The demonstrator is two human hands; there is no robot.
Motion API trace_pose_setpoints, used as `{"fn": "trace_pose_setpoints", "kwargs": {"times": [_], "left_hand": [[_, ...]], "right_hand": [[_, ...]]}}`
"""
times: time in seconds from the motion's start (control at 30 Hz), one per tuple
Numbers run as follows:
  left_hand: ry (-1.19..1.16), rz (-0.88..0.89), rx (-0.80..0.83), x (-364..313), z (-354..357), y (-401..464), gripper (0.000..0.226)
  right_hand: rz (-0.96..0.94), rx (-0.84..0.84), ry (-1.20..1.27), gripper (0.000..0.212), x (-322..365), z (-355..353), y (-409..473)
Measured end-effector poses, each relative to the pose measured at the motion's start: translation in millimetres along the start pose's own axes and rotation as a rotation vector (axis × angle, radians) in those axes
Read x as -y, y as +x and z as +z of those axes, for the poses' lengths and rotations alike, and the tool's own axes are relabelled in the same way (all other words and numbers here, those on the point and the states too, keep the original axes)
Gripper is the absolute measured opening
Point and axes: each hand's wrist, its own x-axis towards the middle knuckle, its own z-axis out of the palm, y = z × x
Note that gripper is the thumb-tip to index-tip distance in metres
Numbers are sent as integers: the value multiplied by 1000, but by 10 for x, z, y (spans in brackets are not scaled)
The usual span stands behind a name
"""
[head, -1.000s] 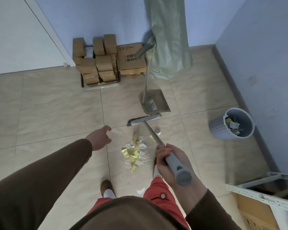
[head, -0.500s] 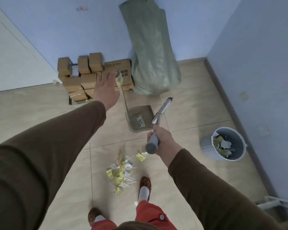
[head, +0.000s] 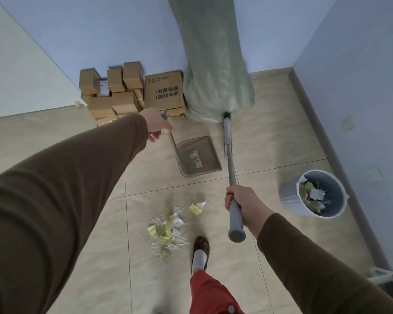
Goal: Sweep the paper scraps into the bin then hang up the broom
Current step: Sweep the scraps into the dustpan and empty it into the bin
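Observation:
A heap of yellow and white paper scraps (head: 167, 227) lies on the tiled floor just ahead of my foot. My right hand (head: 242, 202) is shut on the grey broom (head: 229, 164), whose head points away toward the green sack. My left hand (head: 156, 123) is stretched forward at the top of the dustpan handle, fingers curling around it. The translucent dustpan (head: 196, 156) stands on the floor beyond the scraps. A grey bin (head: 320, 193) with scraps inside sits at the right by the wall.
Stacked cardboard boxes (head: 123, 94) and a tall green sack (head: 213, 64) stand against the far wall. Blue walls close the corner at the right. A white door is at the left. My foot (head: 201, 245) is beside the scraps.
My left hand reached forward from beside the scraps to the dustpan handle. The broom swung up off the floor and now points ahead beside the dustpan.

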Motion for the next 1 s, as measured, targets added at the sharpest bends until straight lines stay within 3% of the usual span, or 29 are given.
{"fn": "trace_pose_setpoints", "kwargs": {"times": [0.1,0.27,0.57,0.83,1.0], "left_hand": [[-127,-4,109,186,229,-272,37],[-77,68,-148,867,629,-989,29],[-44,152,-351,2227,1041,-2996,26],[-429,28,-442,3578,1191,-4754,26],[-465,-65,-428,4014,1332,-5413,19]], "right_hand": [[-60,-45,-113,10,-238,-144,-49],[-166,-78,-198,9,-800,-294,-215],[-307,-85,-339,9,-2357,-485,-656],[-299,-102,-470,7,-3749,-848,-1013],[-280,-122,-561,8,-4172,-912,-1177]]}}
